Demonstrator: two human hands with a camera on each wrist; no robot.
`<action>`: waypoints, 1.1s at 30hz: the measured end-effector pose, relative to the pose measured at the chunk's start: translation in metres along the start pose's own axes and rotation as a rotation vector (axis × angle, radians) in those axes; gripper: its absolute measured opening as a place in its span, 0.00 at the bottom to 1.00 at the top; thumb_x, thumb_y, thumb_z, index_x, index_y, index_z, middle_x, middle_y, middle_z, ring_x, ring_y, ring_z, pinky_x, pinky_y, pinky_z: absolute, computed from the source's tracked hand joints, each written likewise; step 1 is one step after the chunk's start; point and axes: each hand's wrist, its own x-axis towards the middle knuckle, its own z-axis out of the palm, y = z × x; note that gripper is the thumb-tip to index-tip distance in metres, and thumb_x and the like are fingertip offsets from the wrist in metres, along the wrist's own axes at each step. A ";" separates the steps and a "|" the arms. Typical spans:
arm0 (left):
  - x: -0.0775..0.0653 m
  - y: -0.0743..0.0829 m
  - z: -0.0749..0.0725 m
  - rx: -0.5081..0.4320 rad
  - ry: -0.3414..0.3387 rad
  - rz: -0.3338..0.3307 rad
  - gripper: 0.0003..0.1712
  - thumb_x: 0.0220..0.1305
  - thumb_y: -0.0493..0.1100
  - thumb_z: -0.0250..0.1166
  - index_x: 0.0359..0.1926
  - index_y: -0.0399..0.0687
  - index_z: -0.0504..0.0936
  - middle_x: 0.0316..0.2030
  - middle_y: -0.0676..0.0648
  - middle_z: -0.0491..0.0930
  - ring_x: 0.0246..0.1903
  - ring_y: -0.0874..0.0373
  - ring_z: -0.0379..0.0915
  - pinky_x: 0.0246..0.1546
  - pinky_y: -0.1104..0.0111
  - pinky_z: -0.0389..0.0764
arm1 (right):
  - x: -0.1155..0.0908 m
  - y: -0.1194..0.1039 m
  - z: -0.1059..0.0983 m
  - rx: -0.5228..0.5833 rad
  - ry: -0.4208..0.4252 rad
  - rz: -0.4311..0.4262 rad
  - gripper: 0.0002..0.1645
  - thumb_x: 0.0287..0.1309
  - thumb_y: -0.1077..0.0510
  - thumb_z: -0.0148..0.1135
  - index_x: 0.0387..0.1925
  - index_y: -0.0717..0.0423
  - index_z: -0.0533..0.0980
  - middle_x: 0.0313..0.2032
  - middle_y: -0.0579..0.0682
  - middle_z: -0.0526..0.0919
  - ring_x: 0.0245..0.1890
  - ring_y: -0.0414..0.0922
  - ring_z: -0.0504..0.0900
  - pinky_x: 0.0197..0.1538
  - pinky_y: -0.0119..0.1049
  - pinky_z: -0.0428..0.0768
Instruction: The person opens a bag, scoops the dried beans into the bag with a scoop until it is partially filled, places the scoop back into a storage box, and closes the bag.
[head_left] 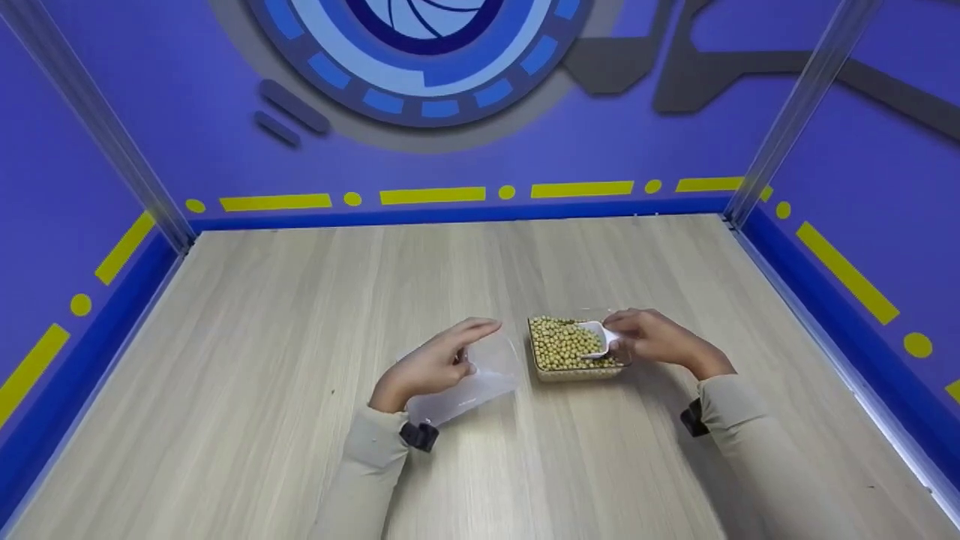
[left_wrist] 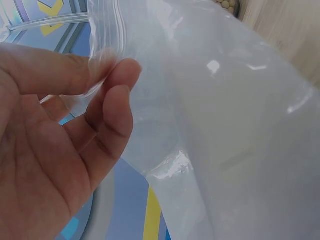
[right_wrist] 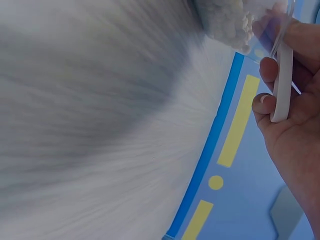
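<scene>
My left hand [head_left: 427, 365] pinches the zip edge of a translucent plastic zip bag [left_wrist: 240, 115] between thumb and fingers. The bag hangs to the right of that hand, above the table and left of a clear rectangular container [head_left: 576, 377]. Pale yellow-green dried beans [head_left: 556, 345] fill this container almost to its rim. Over its right side, my right hand [head_left: 660, 343] grips the handle of a white scoop [head_left: 611, 336], whose bowl sits among the beans. In the right wrist view, fingers are curled round the white handle [right_wrist: 284, 85]; the bowl is hidden there.
Both hands work above a light wood-grain table [head_left: 262, 337]. Blue-purple panels [head_left: 465, 165] with yellow markings stand along its back, left and right edges. Metal posts [head_left: 795, 112] rise at the back corners.
</scene>
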 end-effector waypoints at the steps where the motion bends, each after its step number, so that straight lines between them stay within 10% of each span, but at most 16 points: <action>1: 0.000 0.000 0.000 0.005 0.000 0.002 0.38 0.60 0.24 0.53 0.71 0.41 0.60 0.70 0.43 0.60 0.27 0.63 0.60 0.32 0.73 0.66 | -0.001 0.000 0.000 0.010 0.001 0.005 0.17 0.61 0.64 0.59 0.50 0.69 0.79 0.54 0.66 0.78 0.57 0.64 0.74 0.58 0.58 0.72; 25: 0.000 -0.002 -0.001 -0.004 0.004 -0.010 0.37 0.61 0.24 0.52 0.71 0.41 0.60 0.70 0.44 0.60 0.28 0.62 0.61 0.30 0.73 0.66 | -0.005 0.007 0.003 0.152 0.033 0.057 0.21 0.60 0.62 0.62 0.53 0.70 0.77 0.56 0.66 0.77 0.58 0.63 0.74 0.57 0.55 0.73; 33: 0.000 -0.005 0.000 -0.012 0.008 -0.011 0.37 0.61 0.24 0.52 0.72 0.42 0.60 0.70 0.44 0.60 0.27 0.63 0.58 0.30 0.74 0.64 | -0.005 0.011 0.003 0.204 0.028 0.068 0.21 0.59 0.63 0.62 0.53 0.68 0.78 0.56 0.65 0.77 0.59 0.61 0.74 0.55 0.30 0.74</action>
